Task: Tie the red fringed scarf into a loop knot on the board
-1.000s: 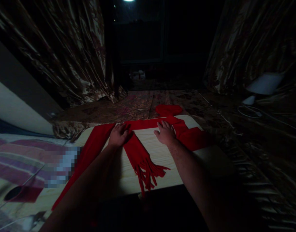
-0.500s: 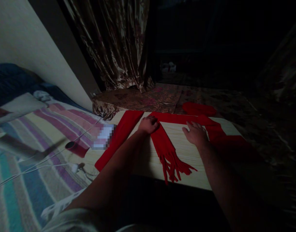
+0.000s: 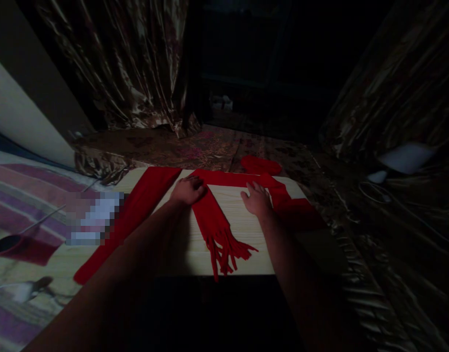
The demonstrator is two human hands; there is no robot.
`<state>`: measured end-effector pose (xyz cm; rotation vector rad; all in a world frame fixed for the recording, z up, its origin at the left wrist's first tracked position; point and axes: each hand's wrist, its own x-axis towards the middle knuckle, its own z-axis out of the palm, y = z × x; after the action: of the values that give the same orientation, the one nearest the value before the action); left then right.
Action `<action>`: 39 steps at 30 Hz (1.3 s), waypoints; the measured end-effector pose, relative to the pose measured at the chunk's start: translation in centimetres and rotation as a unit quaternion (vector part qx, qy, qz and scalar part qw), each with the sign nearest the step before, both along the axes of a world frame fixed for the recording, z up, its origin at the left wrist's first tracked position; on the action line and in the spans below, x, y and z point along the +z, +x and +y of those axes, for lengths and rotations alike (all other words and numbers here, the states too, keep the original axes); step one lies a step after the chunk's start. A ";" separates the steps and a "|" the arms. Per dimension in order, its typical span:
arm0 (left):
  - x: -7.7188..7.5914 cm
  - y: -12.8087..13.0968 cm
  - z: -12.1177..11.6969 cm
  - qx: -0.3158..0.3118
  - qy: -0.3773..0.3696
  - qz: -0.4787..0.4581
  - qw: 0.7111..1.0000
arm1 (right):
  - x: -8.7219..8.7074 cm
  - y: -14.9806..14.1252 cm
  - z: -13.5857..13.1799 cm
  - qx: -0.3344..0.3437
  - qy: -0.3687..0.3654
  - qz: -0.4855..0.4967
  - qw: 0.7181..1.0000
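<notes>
A red scarf (image 3: 212, 210) lies folded on a pale wooden table (image 3: 242, 261), its fringe spread towards the near edge. My left hand (image 3: 188, 191) rests on the scarf where it bends at the far side, fingers slightly bent over the cloth. Over to the right, my right hand (image 3: 257, 199) is open with fingers spread, its fingertips at the band of scarf along the far edge. A long red strip of cloth (image 3: 127, 222) runs diagonally down the table's left side; I cannot tell if it joins the scarf.
More red cloth (image 3: 261, 165) lies beyond the table's far edge. To the left is a striped bedspread (image 3: 11, 181) with a red cylinder (image 3: 22, 249) and cables. Patterned curtains (image 3: 144, 73) hang behind. A pale blurred object (image 3: 408, 157) with a cable sits at right.
The view has turned to the right, so the table and hands appear further left. Both hands keep nearly the same places on the scarf.
</notes>
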<state>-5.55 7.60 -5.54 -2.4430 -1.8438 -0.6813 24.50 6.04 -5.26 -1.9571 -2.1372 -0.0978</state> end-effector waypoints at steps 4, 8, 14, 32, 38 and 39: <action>0.1 0.1 -0.2 0.004 0.013 0.007 1.000 | 0.0 0.0 0.0 -0.002 -0.007 0.004 1.000; 0.5 0.3 -0.6 0.025 0.015 0.007 1.000 | 0.0 0.0 0.2 -0.005 -0.016 0.003 1.000; 0.7 0.4 -0.8 0.052 0.008 -0.010 0.999 | -0.2 0.1 0.2 -0.002 0.003 0.011 1.000; 0.8 0.4 -0.8 0.058 -0.015 -0.016 0.998 | -0.1 0.0 0.0 -0.002 0.001 0.007 1.000; 0.7 0.3 -0.7 0.057 -0.010 -0.015 0.998 | 0.1 0.0 -0.1 -0.001 0.001 0.007 1.000; 0.7 0.3 -0.7 0.055 -0.009 -0.015 0.998 | 0.1 0.0 -0.1 0.000 0.002 0.007 1.000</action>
<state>-5.25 6.90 -4.88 -2.3325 -1.9869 -0.6998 24.52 5.90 -5.17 -1.9503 -2.1267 -0.0869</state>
